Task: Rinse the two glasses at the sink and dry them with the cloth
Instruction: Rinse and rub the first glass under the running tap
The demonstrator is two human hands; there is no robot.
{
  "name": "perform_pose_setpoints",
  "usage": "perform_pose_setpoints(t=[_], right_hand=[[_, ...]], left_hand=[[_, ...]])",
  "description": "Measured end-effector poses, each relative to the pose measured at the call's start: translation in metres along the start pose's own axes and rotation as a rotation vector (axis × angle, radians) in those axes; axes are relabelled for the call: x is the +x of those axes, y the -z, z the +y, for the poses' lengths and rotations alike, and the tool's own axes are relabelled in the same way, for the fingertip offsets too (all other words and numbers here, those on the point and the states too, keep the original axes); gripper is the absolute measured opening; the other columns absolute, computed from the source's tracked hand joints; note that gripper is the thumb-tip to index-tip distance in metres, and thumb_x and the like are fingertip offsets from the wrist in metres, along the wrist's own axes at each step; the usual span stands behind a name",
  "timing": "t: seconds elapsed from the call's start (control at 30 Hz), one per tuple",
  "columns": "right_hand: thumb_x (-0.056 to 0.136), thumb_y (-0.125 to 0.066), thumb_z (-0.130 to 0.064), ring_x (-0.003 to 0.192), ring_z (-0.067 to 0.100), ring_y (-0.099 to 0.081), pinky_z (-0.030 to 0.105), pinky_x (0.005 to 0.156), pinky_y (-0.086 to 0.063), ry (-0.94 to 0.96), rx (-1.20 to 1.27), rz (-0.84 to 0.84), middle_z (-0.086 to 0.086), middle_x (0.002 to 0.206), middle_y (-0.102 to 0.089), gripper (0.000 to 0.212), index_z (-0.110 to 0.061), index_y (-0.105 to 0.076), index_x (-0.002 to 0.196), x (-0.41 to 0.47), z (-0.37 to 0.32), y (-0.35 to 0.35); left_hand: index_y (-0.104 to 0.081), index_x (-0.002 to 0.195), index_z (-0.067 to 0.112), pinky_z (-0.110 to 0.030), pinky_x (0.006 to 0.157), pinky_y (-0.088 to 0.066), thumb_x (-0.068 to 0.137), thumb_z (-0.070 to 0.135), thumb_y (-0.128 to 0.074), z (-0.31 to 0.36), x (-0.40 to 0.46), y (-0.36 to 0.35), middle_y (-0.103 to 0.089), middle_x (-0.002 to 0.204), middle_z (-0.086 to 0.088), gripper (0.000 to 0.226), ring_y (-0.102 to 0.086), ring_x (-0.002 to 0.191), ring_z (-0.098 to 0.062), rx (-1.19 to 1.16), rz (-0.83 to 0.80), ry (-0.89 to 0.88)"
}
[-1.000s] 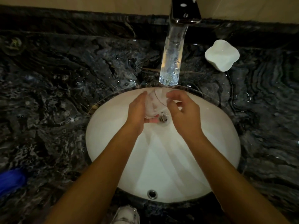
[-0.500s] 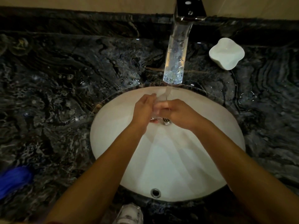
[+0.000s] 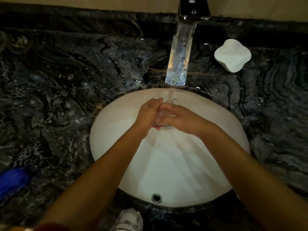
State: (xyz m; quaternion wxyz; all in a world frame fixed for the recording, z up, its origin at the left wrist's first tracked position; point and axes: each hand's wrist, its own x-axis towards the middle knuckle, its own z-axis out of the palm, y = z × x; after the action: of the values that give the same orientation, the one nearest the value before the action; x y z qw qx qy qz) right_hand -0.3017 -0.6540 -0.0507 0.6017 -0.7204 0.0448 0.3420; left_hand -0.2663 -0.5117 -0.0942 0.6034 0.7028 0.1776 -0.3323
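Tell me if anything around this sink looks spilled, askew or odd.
Water droplets and puddles lie over the dark marble counter left of and behind the white oval basin. Nothing looks damaged: both hands hold a clear glass under the running tap.

1. Both forearms are bare from wrist to elbow, with no watch, bracelet or ring on the left hand or the right hand.
2. A dark red sleeve edge shows at the left upper arm.
3. A white shoe, possibly a laced trainer, shows in dim light.
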Motion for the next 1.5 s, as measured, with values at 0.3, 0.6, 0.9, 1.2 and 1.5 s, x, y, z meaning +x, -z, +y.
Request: perform_pose_setpoints(t=[0.3, 0.6, 0.9, 1.2, 1.5], right_hand=[[0.087, -0.071, -0.015, 0.064, 0.015, -0.059, 0.041, 0.073, -0.050, -0.028, 0.296, 0.560, 0.003, 0.070, -0.060, 0.018, -0.016, -0.058, 0.075, 0.002, 0.017, 0.007], [0.078, -0.084, -0.018, 0.052, 0.019, -0.055, 0.026, 0.049, -0.046, -0.345, 0.308, 0.600, 0.006, 0.064, -0.060, 0.022, -0.011, -0.064, 0.074, 0.048, 0.026, 0.008], [0.099, -0.059, -0.020, 0.078, 0.027, -0.077, 0.032, 0.064, -0.062, -0.533, 0.261, 0.016, 0.016, 0.096, -0.078, 0.026, 0.000, -0.064, 0.116, 0.038, 0.019, -0.002], [0.088, -0.064, -0.008, 0.080, 0.033, -0.072, 0.048, 0.076, -0.062, -0.160, -0.322, 0.444, 0.019, 0.094, -0.075, 0.019, 0.000, -0.071, 0.103, 0.043, 0.017, 0.018], [0.081, -0.048, -0.028, 0.100, 0.032, -0.067, 0.038, 0.084, -0.053, 0.123, -0.759, 0.407, 0.011, 0.115, -0.073, 0.057, -0.022, -0.065, 0.135, 0.022, 0.014, 0.013]], left_hand=[[-0.069, 0.110, 0.013, -0.028, 0.042, -0.046, 0.099, 0.039, -0.057, -0.005, 0.012, 0.010, -0.069, 0.093, -0.018, 0.031, -0.065, 0.062, -0.032, -0.157, 0.090, 0.077], [-0.061, 0.084, 0.020, -0.024, 0.048, -0.043, 0.094, 0.007, -0.046, -0.005, 0.010, 0.001, -0.061, 0.081, -0.002, 0.022, -0.056, 0.064, -0.017, -0.147, 0.149, -0.067], [-0.070, 0.086, 0.013, -0.045, 0.090, -0.056, 0.095, 0.056, -0.058, -0.015, 0.006, 0.008, -0.074, 0.094, -0.011, 0.045, -0.071, 0.091, -0.028, -0.617, 0.066, 0.024], [-0.068, 0.120, 0.013, -0.047, 0.082, -0.062, 0.103, 0.044, -0.049, -0.004, 0.008, 0.003, -0.074, 0.117, -0.019, 0.040, -0.071, 0.109, -0.037, -0.334, -0.015, 0.148], [-0.065, 0.133, 0.020, -0.050, 0.087, -0.059, 0.096, 0.066, -0.050, 0.002, 0.013, 0.004, -0.075, 0.117, -0.010, 0.060, -0.072, 0.104, -0.030, -0.249, -0.247, 0.319]])
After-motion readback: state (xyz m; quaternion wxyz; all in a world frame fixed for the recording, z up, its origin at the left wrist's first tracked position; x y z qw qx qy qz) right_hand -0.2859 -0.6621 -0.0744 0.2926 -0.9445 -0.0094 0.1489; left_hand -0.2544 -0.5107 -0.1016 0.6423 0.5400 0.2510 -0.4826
